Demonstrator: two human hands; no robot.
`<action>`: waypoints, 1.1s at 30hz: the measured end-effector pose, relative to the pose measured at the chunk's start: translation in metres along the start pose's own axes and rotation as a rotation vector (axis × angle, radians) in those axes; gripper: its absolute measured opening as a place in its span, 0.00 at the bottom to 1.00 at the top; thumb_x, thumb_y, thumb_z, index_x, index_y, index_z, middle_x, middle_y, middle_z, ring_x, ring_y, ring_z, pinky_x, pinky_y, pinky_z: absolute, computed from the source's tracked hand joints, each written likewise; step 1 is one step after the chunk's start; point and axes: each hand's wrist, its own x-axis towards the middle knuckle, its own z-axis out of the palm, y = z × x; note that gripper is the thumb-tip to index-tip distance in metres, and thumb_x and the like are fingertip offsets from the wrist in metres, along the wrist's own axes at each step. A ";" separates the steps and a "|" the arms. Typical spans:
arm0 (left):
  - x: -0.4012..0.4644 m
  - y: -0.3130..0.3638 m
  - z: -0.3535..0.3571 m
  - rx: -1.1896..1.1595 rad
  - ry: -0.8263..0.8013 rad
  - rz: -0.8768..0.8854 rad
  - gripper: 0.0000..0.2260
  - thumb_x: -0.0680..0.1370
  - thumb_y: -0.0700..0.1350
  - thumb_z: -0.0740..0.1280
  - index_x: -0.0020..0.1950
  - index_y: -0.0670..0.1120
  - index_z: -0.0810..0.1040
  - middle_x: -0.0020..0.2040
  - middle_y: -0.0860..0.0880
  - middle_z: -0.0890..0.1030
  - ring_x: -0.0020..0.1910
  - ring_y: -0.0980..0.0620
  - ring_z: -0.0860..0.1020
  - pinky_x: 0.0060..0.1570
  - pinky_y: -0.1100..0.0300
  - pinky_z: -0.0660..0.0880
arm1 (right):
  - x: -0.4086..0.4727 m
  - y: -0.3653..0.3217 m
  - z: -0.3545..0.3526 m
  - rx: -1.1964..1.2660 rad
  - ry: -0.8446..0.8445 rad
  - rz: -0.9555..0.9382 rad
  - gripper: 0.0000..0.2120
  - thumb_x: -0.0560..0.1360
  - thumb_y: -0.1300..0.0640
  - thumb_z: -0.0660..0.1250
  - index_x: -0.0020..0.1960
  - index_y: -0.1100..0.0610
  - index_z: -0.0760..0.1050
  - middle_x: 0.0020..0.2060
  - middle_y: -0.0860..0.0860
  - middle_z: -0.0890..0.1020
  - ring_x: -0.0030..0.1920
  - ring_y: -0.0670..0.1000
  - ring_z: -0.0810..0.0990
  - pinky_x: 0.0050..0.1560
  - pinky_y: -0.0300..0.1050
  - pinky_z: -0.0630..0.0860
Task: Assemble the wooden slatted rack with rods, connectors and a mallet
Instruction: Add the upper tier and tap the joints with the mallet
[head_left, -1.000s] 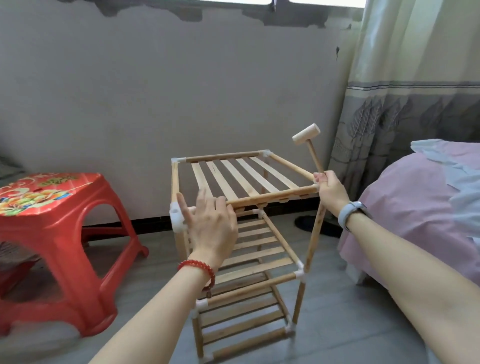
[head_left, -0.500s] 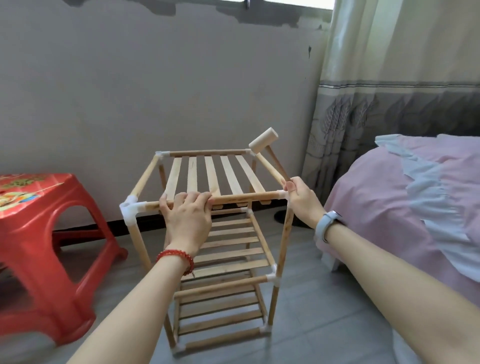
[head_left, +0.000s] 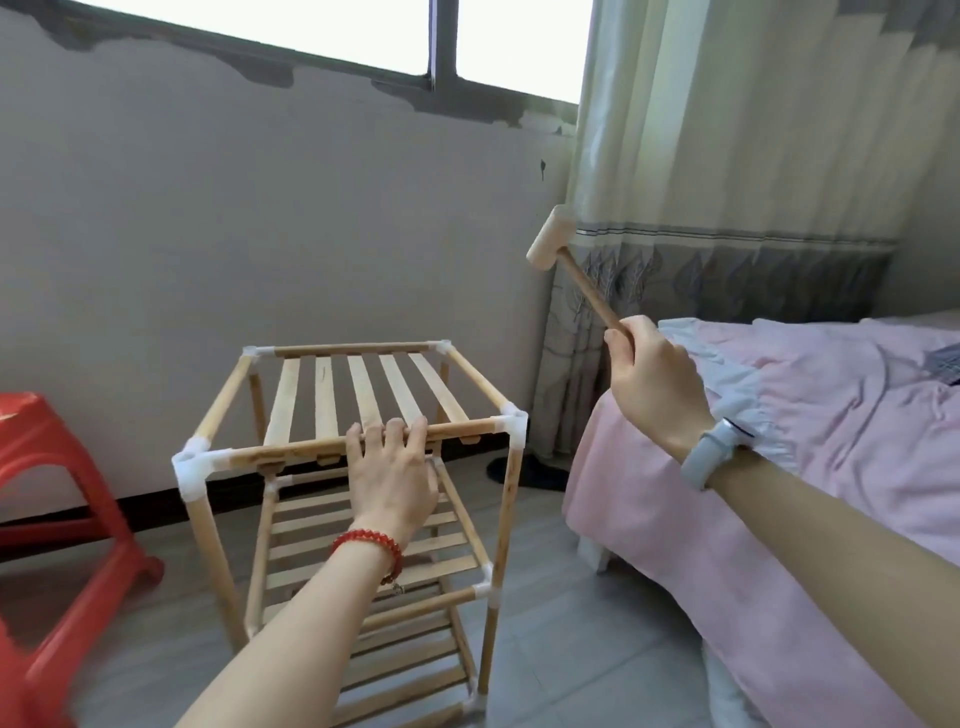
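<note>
At center frame the left hand (head_left: 392, 475) curled its grip over the rack (head_left: 358, 457)'s front top rod; at right, the right hand (head_left: 652, 387) gripped the raised mallet (head_left: 569, 262).

The pale, matt bare-wood slatted rack (head_left: 363, 400) has translucent white plastic corner connectors (head_left: 193, 466); the light wooden mallet (head_left: 550, 238) looks smooth; the glossy red plastic stool (head_left: 47, 467) stands left.

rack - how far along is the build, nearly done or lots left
Nearly done, it seems. The rack stands upright with its tiers of slats in place and white connectors at the corners. In hand: the left hand grips the top front rod, while the right hand holds the mallet raised above the near right corner connector. Probably left: tapping the top joints fully home.
</note>
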 end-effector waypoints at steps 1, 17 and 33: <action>0.002 -0.001 0.000 -0.006 0.013 0.004 0.22 0.77 0.51 0.61 0.71 0.49 0.67 0.63 0.46 0.74 0.67 0.43 0.67 0.70 0.44 0.57 | -0.008 0.000 0.002 -0.008 -0.004 0.021 0.12 0.81 0.54 0.55 0.56 0.62 0.71 0.40 0.61 0.79 0.41 0.64 0.76 0.41 0.56 0.72; 0.001 0.002 0.003 -0.028 0.033 0.014 0.20 0.79 0.50 0.59 0.71 0.49 0.68 0.63 0.47 0.75 0.66 0.43 0.67 0.69 0.44 0.58 | -0.024 0.006 -0.006 -0.032 -0.120 0.114 0.14 0.81 0.53 0.54 0.55 0.61 0.73 0.44 0.61 0.79 0.46 0.66 0.75 0.44 0.52 0.69; -0.001 0.002 0.013 -0.024 0.077 0.001 0.19 0.75 0.46 0.66 0.65 0.47 0.74 0.57 0.45 0.79 0.63 0.40 0.71 0.67 0.41 0.62 | -0.027 0.019 0.012 -0.091 -0.271 0.151 0.13 0.81 0.53 0.55 0.50 0.60 0.74 0.40 0.57 0.77 0.43 0.61 0.75 0.40 0.47 0.65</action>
